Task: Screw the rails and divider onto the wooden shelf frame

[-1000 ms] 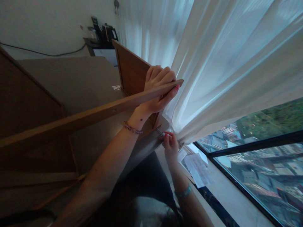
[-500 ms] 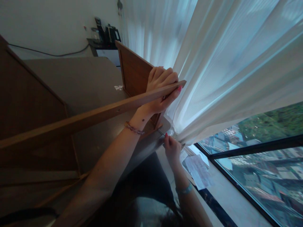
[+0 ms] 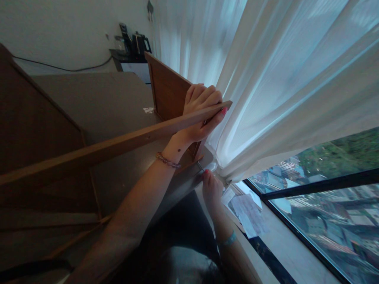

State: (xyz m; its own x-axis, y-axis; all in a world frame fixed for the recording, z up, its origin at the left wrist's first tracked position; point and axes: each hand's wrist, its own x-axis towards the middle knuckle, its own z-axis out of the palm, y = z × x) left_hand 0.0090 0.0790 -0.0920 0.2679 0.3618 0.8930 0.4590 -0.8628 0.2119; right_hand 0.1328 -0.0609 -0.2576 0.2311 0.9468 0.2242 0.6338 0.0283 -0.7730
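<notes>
Far left, a big dark wooden panel (image 3: 41,130) stands on the tabletop (image 3: 109,90), and a long wooden rail (image 3: 133,141) runs from the left edge across to the middle. Behind the rail there's a smaller wooden board (image 3: 167,88), also upright on the tabletop. The left hand (image 3: 197,103) is clamped around the rail's right end, thumb on the near side, fingers on the far side, I'd guess so nothing wobbles. Just below, a thin metal rod (image 3: 200,166) sits by the wood's low edge, its near end pinched in the right hand's (image 3: 213,189) fingertips, probably for fine control. Can't tell if its far tip is seated. Further right: white curtain (image 3: 266,79), papers (image 3: 247,213).
</notes>
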